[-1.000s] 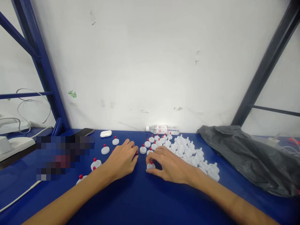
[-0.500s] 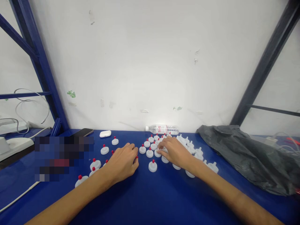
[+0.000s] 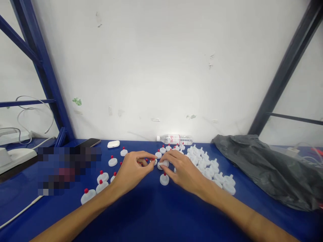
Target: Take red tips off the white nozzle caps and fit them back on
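Observation:
My left hand [image 3: 136,168] is closed in a pinch, with a small red cap [image 3: 152,159] showing between thumb and index fingertips. Facing it, my right hand [image 3: 178,166] grips a white spouted lid [image 3: 163,164], its spout tilted toward the left hand. Just below that lid, a white lid with a red tip [image 3: 164,179] stands upright on the blue table [image 3: 161,211]. Loose red caps [image 3: 143,161] show partly behind my left fingers. Right of my right hand lie several white lids with bare spouts [image 3: 202,161], close together.
Several red-tipped lids [image 3: 102,186] stand at the left. More are behind my hands, before a clear plastic bottle [image 3: 175,139] lying by the wall. A white case [image 3: 113,144] and a phone [image 3: 90,143] are at the back left. A dark plastic bag [image 3: 264,168] covers the right side.
My right hand has moved left from the white lids and now holds one. My left hand has risen slightly and turned, bringing its pinched fingertips near that lid.

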`<state>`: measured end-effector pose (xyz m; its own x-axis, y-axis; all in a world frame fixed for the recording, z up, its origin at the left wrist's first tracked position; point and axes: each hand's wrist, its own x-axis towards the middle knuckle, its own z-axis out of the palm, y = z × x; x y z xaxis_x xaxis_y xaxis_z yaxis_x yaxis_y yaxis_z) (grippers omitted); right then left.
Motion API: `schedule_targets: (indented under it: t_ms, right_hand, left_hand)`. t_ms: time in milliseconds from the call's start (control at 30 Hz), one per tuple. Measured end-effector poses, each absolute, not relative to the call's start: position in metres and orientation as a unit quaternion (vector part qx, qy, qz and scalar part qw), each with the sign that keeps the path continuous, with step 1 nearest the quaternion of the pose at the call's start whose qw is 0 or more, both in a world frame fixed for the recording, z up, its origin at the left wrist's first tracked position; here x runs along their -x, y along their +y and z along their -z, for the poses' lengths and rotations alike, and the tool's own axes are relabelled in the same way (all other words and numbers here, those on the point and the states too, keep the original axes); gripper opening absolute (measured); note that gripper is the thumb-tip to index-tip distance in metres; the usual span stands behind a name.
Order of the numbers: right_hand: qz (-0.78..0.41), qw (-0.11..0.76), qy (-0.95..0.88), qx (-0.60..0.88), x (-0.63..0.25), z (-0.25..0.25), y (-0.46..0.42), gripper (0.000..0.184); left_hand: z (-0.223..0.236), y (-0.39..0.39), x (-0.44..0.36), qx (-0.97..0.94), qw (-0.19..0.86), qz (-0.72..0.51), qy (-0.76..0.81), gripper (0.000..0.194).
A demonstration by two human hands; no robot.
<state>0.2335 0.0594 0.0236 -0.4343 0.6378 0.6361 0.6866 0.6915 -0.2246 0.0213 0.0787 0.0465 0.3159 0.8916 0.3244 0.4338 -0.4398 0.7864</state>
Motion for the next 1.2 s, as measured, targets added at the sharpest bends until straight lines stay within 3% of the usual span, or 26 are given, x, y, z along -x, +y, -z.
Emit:
schedule_targets:
  t_ms: [333, 600, 767, 933, 1200]
  right_hand:
    - [0.054, 0.399, -0.838, 0.369, -0.232, -0.024, 0.059, 0.01]
    - [0.083, 0.45, -0.833, 0.31, -0.233, -0.023, 0.06, 0.012]
    - [0.093, 0.444, -0.855, 0.251, -0.232, -0.024, 0.057, 0.02]
    - [0.108, 0.447, -0.855, 0.242, -0.227, -0.024, 0.05, 0.025]
    - [0.108, 0.456, -0.853, 0.228, -0.224, -0.028, 0.046, 0.03]
  left_hand:
    - [-0.038, 0.079, -0.024, -0.742, 0.378, -0.389, 0.394, 0.025]
    - [-0.044, 0.079, -0.023, -0.672, 0.51, -0.415, 0.34, 0.023]
    - [-0.048, 0.073, -0.023, -0.574, 0.688, -0.353, 0.27, 0.058]
    - [-0.049, 0.066, -0.027, -0.579, 0.709, -0.326, 0.236, 0.033]
    - [-0.054, 0.06, -0.027, -0.603, 0.686, -0.318, 0.254, 0.026]
